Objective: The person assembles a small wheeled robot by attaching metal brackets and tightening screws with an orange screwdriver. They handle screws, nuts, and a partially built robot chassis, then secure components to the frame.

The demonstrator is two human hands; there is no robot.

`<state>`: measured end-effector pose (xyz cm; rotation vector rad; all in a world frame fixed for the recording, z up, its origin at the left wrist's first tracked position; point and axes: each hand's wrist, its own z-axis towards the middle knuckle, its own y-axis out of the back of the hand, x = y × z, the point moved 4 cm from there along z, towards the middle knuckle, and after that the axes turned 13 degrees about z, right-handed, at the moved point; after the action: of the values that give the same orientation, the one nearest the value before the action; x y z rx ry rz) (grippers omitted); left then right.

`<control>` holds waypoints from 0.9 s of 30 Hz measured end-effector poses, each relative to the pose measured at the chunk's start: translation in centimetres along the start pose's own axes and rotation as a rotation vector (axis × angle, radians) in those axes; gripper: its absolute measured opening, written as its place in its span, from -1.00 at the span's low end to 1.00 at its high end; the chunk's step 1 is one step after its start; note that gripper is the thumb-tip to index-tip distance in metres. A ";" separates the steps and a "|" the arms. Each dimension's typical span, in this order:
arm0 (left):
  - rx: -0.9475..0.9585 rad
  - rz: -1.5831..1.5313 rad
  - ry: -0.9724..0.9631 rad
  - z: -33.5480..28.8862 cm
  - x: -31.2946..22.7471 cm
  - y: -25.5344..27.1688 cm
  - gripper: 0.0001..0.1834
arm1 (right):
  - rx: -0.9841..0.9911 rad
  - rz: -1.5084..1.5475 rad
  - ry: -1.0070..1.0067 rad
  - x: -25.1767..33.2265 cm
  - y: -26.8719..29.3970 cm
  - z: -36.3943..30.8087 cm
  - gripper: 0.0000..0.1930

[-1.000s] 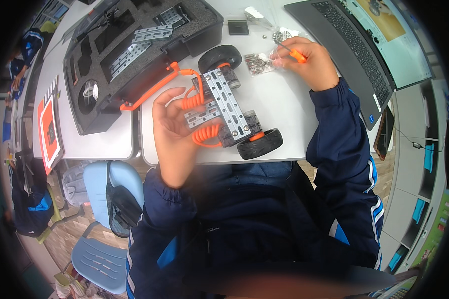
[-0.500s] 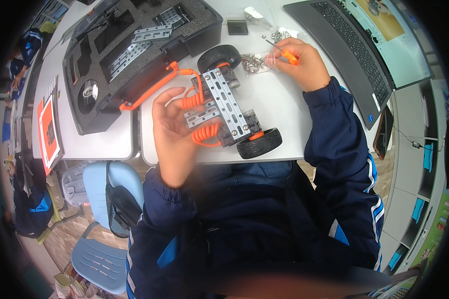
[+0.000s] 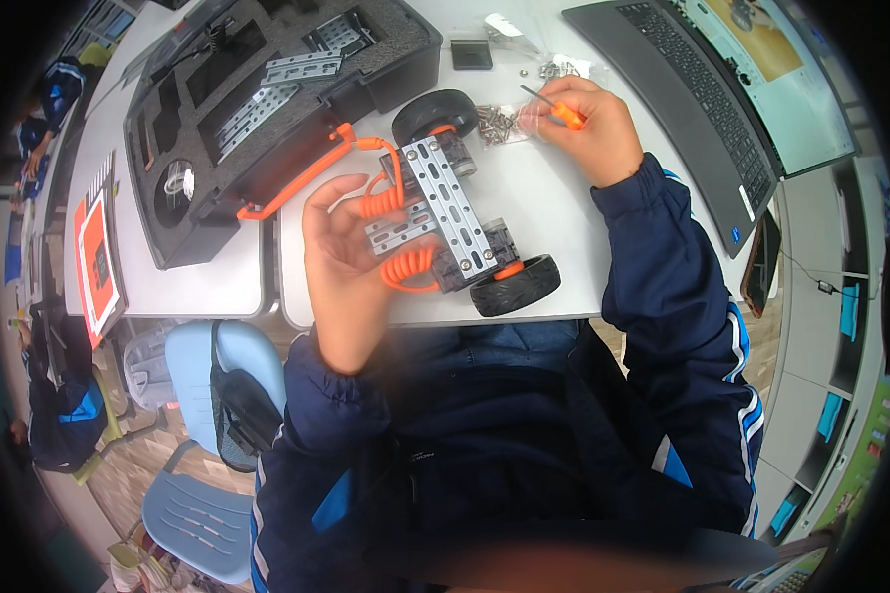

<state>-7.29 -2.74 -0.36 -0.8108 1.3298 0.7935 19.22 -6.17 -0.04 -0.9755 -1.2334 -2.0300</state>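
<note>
My left hand (image 3: pixel 344 259) is closed round the far-left side of a small wheeled chassis (image 3: pixel 450 205). Grey slotted metal beams, two black tyres and coiled orange cables make up this chassis. One tyre (image 3: pixel 515 285) is at its near end, the other (image 3: pixel 434 115) at its far end. In my right hand (image 3: pixel 597 132) is a small screwdriver (image 3: pixel 568 116) with an orange handle, its shaft pointing up and left. The same hand's fingertips are at a clear plastic bag of screws (image 3: pixel 502 125) on the table; whether they pinch the bag is hard to see.
An open black case (image 3: pixel 297 128) with foam, metal beams and an orange handle stands at the far left. A laptop (image 3: pixel 692 109) sits on the right. Behind the screws lie a small black square part (image 3: pixel 471 54) and another clear bag (image 3: pixel 509 36). A blue chair (image 3: pixel 208 385) stands lower left.
My right hand has shifted slightly left with the screwdriver, close to the screw bag. My left hand and the chassis have hardly moved.
</note>
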 end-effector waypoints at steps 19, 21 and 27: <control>-0.013 0.004 -0.007 0.0 -0.1 0.0 -0.19 | -0.004 -0.252 0.094 2.4 0.0 -0.4 -0.86; -0.004 0.011 -0.007 0.0 -0.2 0.0 -0.20 | -0.024 -0.225 0.103 2.5 0.4 -0.3 -0.87; -0.006 0.013 -0.007 0.0 -0.1 -0.1 -0.20 | -0.065 -0.146 0.053 2.0 1.8 0.1 -0.86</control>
<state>-7.23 -2.74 -0.22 -0.8042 1.3278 0.8106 19.48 -7.07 2.55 -0.8781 -1.2501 -2.2059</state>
